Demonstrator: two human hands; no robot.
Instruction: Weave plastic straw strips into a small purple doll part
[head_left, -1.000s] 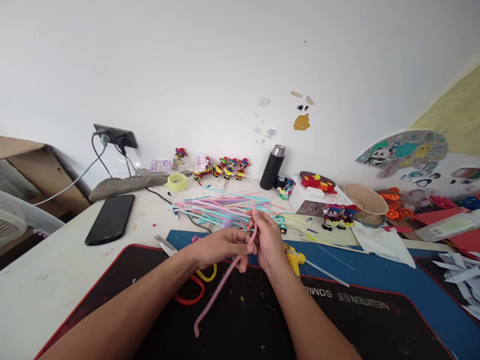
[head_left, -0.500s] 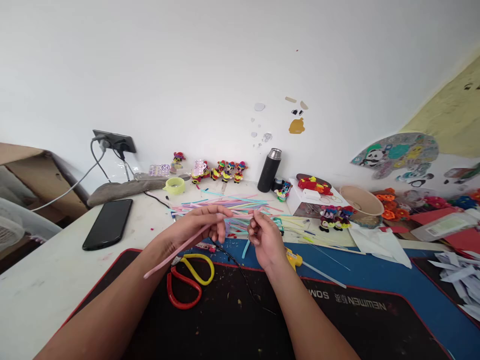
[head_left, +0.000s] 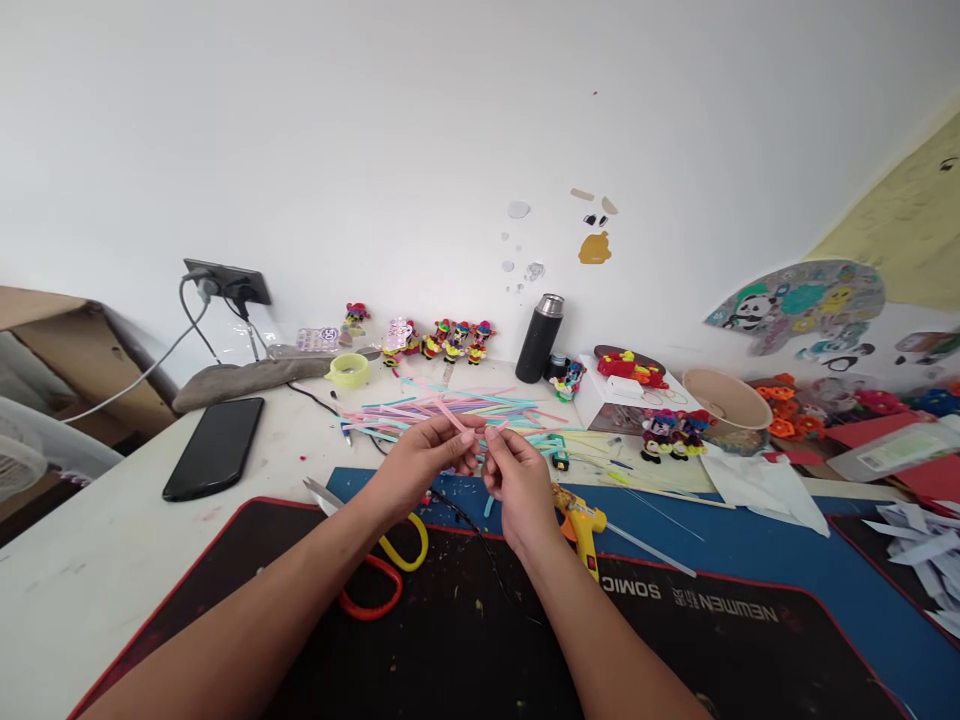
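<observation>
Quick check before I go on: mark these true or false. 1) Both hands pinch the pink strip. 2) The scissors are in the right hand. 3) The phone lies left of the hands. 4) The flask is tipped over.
1) True: left hand and right hand pinch the pink strip.
2) False: scissors lie on the black mat.
3) True: phone lies left.
4) False: flask stands upright.

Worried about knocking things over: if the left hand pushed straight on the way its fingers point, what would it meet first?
The left hand, pinching a thin pink strip, points up and right; it would likely first meet the right hand, then the pile of pastel strips. Depth is uncertain.
</observation>
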